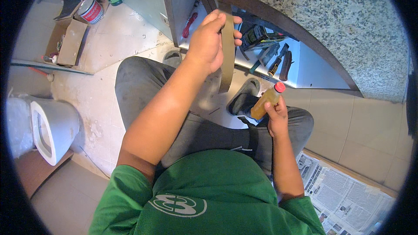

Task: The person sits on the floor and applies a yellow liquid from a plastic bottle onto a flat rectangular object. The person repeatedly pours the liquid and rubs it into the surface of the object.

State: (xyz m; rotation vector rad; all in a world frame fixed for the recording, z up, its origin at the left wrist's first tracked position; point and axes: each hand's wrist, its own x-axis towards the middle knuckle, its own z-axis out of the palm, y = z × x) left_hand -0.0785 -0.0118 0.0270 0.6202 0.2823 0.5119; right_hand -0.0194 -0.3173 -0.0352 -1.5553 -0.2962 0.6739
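My left hand (pixel 209 39) is raised in front of the open cabinet. Its thumb and fingers close around a long, flat brown strip (pixel 227 56) that hangs down between my knees. Lower and to the right, my right hand (pixel 278 115) grips a small clear bottle (pixel 264 105) by its side. The bottle leans, its red cap (pixel 279 87) is on, and amber liquid shows inside.
Tools (pixel 272 61) and a red cord (pixel 189 25) lie in the cabinet under a curved brown edge and granite top (pixel 348 21). Paint cans (pixel 90 9) and a cardboard box (pixel 72 41) stand far left, above a toilet bowl (pixel 56 130). Newspaper (pixel 339 191) lies at right.
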